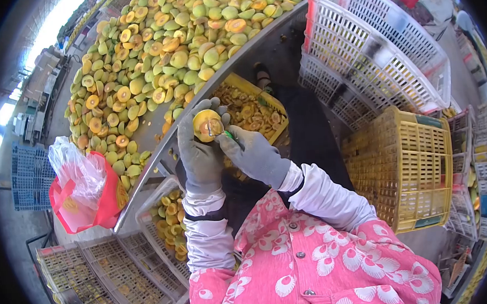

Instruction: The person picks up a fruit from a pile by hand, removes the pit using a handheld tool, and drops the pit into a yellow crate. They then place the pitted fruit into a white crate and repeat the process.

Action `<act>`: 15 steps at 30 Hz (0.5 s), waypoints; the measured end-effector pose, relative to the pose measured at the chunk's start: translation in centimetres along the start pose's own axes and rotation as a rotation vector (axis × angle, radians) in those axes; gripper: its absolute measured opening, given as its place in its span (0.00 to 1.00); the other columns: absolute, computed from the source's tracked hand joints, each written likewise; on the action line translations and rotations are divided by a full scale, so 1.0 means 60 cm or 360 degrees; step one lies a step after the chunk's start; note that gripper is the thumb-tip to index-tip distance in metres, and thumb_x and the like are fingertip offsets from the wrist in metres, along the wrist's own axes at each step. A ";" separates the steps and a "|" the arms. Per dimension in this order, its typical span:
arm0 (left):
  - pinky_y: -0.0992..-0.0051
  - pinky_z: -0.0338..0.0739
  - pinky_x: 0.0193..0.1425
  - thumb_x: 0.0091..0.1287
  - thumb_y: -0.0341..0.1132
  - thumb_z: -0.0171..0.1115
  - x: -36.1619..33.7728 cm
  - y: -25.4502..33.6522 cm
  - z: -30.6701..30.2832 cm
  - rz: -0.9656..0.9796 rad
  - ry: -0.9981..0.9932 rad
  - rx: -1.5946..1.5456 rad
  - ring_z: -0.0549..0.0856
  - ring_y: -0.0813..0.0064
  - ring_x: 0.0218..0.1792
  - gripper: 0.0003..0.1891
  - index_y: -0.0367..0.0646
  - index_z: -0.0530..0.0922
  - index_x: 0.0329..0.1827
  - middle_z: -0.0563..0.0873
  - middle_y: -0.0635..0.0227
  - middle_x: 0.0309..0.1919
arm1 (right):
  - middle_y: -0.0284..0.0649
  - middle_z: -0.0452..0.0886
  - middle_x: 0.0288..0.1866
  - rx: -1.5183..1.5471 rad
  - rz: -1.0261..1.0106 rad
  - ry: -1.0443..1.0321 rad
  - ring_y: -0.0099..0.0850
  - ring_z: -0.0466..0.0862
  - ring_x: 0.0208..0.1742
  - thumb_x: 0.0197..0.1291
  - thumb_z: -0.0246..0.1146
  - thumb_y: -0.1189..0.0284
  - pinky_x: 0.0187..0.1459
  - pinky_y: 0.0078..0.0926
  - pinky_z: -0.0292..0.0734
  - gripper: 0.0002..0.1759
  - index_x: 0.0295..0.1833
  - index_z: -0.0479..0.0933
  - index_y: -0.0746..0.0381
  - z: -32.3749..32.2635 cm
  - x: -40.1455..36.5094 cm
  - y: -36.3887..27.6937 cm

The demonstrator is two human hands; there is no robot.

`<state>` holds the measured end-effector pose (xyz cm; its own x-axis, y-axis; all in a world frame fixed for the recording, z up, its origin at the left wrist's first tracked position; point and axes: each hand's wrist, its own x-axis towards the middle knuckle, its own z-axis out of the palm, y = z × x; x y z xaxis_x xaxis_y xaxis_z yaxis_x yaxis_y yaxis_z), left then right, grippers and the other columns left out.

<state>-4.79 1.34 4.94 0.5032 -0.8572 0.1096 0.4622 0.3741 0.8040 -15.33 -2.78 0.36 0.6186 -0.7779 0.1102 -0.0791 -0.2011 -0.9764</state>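
Note:
A halved yellow fruit [203, 124] with a brownish centre rests in my gloved left hand [199, 149], its cut side facing my other hand. My gloved right hand [255, 154] grips a small tool [227, 134] with a green handle, and the tool's metal end touches the fruit's centre. Below both hands, a yellow crate [277, 106] holds many brownish-orange scraps [246, 110]. Beyond my left hand, a large heap of green and yellow halved fruit [170, 50] lies on a metal-edged table [259, 37].
White crates [371, 49] are stacked at the upper right, above a yellow crate [403, 167]. A red bag [85, 203] with clear plastic hangs at the table's left corner. Another crate [147, 216] of fruit stands left of my legs, beside grey crates [103, 277].

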 end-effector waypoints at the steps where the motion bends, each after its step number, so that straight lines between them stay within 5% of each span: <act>1: 0.68 0.79 0.63 0.81 0.44 0.43 0.001 -0.002 -0.005 -0.0020 -0.0019 0.0001 0.82 0.63 0.57 0.22 0.32 0.72 0.62 0.80 0.51 0.59 | 0.43 0.79 0.29 0.0001 0.0003 -0.0003 0.26 0.76 0.29 0.74 0.58 0.60 0.34 0.30 0.73 0.18 0.46 0.76 0.67 0.001 0.000 -0.002; 3: 0.67 0.80 0.62 0.81 0.44 0.44 0.004 -0.010 -0.007 -0.0048 0.0017 -0.0087 0.82 0.62 0.57 0.22 0.33 0.72 0.62 0.80 0.50 0.59 | 0.59 0.81 0.31 -0.0036 -0.0062 0.0090 0.59 0.82 0.37 0.72 0.55 0.51 0.36 0.49 0.75 0.25 0.41 0.75 0.66 0.003 -0.001 -0.009; 7: 0.67 0.80 0.61 0.81 0.44 0.44 0.002 -0.017 0.000 -0.0035 0.0110 -0.0077 0.83 0.61 0.56 0.21 0.33 0.72 0.60 0.81 0.49 0.57 | 0.60 0.82 0.33 -0.0034 -0.0036 0.0103 0.60 0.82 0.39 0.72 0.55 0.51 0.37 0.48 0.76 0.25 0.44 0.76 0.66 0.007 -0.005 -0.008; 13: 0.67 0.81 0.59 0.79 0.47 0.46 -0.009 -0.005 0.029 0.0215 0.0183 0.0381 0.84 0.61 0.52 0.24 0.32 0.72 0.62 0.82 0.49 0.54 | 0.51 0.85 0.35 0.0413 -0.0034 0.0028 0.48 0.86 0.38 0.74 0.53 0.50 0.42 0.43 0.79 0.27 0.49 0.77 0.67 0.016 -0.002 -0.015; 15: 0.67 0.81 0.58 0.79 0.47 0.47 -0.012 0.000 0.036 0.0195 0.0187 0.0396 0.84 0.62 0.51 0.25 0.31 0.72 0.63 0.83 0.50 0.53 | 0.35 0.79 0.30 0.0682 0.0184 -0.0196 0.25 0.76 0.25 0.76 0.52 0.53 0.29 0.25 0.73 0.23 0.49 0.77 0.63 0.014 -0.003 -0.023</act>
<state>-6.70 1.18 6.11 0.6320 -0.7587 0.1579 0.2072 0.3617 0.9090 -14.69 -1.87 1.53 0.7151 -0.6990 -0.0015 0.1616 0.1674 -0.9726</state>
